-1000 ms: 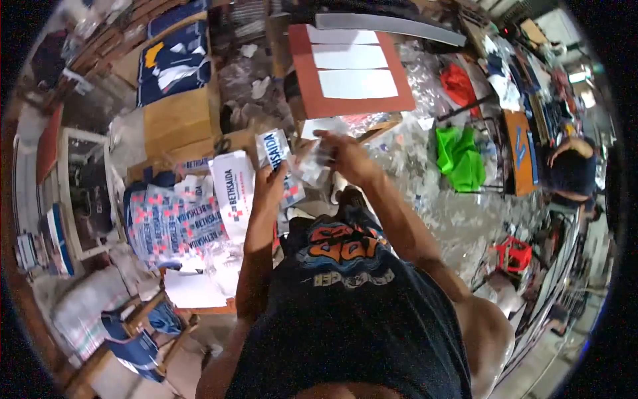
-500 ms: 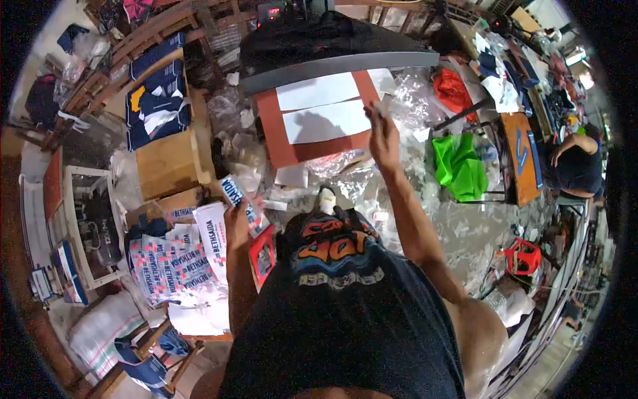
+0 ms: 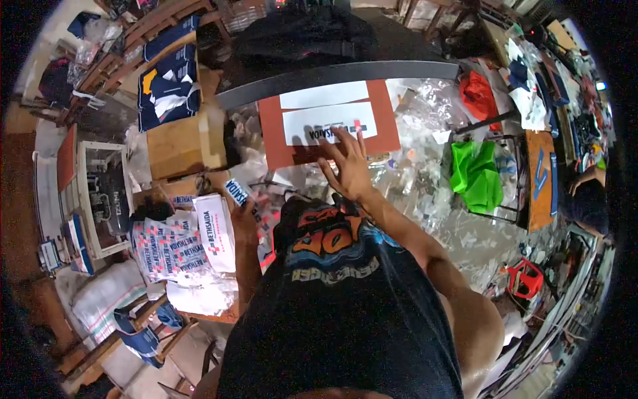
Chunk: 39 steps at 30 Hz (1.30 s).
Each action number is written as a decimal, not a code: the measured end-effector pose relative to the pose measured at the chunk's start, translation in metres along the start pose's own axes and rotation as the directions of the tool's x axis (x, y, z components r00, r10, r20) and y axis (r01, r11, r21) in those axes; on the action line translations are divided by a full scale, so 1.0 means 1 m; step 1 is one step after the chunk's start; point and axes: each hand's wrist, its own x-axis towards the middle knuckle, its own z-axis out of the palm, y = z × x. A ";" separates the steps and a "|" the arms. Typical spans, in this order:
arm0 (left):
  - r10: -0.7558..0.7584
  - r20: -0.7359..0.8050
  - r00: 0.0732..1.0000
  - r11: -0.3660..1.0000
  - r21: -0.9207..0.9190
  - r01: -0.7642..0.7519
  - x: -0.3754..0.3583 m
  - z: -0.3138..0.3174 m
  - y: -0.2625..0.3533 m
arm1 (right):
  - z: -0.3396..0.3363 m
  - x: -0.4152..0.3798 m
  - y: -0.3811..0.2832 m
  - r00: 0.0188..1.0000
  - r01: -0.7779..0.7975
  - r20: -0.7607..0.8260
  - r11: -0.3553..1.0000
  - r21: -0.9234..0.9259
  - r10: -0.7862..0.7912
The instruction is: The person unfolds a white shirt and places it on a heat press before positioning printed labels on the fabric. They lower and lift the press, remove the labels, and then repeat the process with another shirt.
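Observation:
My right hand point(image 3: 349, 171) is open, its spread fingers over the lower edge of a white panel point(image 3: 299, 123). Beneath those fingers lies a BETHSAIDA print point(image 3: 325, 132) with a small red mark at its right end. The panel rests on a reddish-brown press pad point(image 3: 276, 156), below a second white piece point(image 3: 322, 95). Off to the left, my left hand point(image 3: 244, 218) is closed on printed transfer film point(image 3: 236, 191) with blue BETHSAIDA lettering. Part of that film is hidden by the hand.
Left of me are a heap of BETHSAIDA prints point(image 3: 166, 249) and a white printed piece point(image 3: 214, 229). Folded navy garments point(image 3: 169, 90) sit on a wooden table. A dark press edge point(image 3: 345, 74) spans behind the pad. Green cloth point(image 3: 475, 176) and a red stool point(image 3: 525, 278) are at right.
My right hand has come left and nearer, from the pad's right edge to the white panel's lower edge. A BETHSAIDA print now shows on that panel. The left hand still holds film.

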 end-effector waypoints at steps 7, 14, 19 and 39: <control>0.026 -0.066 0.997 0.991 0.135 -0.017 0.000 0.003 0.019 | -0.009 -0.047 0.024 0.998 -0.051 0.039 0.999 -0.007 0.051; -0.108 0.049 0.993 0.994 -0.017 0.109 0.042 0.015 -0.001 | -0.002 0.000 0.068 0.999 0.034 0.036 0.968 -0.250 -0.026; -0.024 0.076 0.997 1.000 0.000 0.024 0.038 0.023 0.001 | -0.001 0.025 0.092 0.980 0.027 0.198 0.961 -0.276 0.029; 0.032 -0.022 0.999 0.998 -0.048 -0.033 0.022 0.000 -0.040 | -0.011 0.061 0.120 0.960 0.152 0.269 0.946 -0.288 -0.072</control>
